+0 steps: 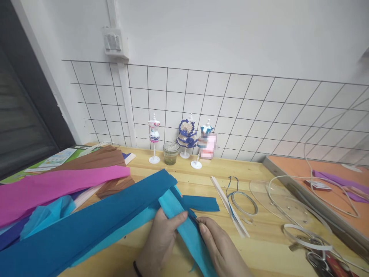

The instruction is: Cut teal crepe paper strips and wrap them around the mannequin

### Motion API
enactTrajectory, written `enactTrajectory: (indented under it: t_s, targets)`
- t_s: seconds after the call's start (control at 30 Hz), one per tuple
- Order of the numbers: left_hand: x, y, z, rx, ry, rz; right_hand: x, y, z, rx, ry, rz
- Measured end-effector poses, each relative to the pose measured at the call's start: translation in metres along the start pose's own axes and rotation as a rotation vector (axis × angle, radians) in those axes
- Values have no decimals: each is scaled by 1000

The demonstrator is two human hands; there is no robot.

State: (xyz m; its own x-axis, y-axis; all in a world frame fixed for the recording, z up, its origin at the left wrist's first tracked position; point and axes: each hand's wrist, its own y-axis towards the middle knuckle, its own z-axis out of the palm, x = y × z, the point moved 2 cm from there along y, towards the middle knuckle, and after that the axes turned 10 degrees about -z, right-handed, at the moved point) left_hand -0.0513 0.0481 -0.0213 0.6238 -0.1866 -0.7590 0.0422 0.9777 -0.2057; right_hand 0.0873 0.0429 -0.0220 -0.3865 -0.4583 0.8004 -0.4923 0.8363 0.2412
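My left hand [165,229] is closed on a light blue strip of crepe paper [184,231], its thumb lying across the top. The strip slants from the middle of the table down toward me. At the strip's right edge, my right hand [217,242] is pinched shut; something small and dark shows at its fingertips, too small to name. Just behind both hands lies a short dark blue paper strip [203,202]. A long dark blue crepe paper piece [95,219] stretches from the lower left to the middle, with more light blue paper [123,229] under it.
Pink paper [66,184] and brown paper [86,158] are piled at left. Along the back stand three small dress forms [154,134] and a glass jar [170,154]. On the right are a white strip [229,206], a tape roll [245,203], scissors [318,263] and an orange board [296,169].
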Motion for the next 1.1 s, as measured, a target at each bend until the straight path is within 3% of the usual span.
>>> enactTrajectory:
  t_s: [0.33,0.63,0.9,1.1]
  targets:
    - [-4,-4,3,-78,-5,-45,-1,0,1,12,34,23]
    - [-3,-4,4,-51,-2,-49,-4,-1,0,4,66,43]
    - [4,0,-2,13,3,-42,6,1,-13,85,29,4]
    - [-2,-4,7,193,-43,-104,5,2,-32,201,-308,-131]
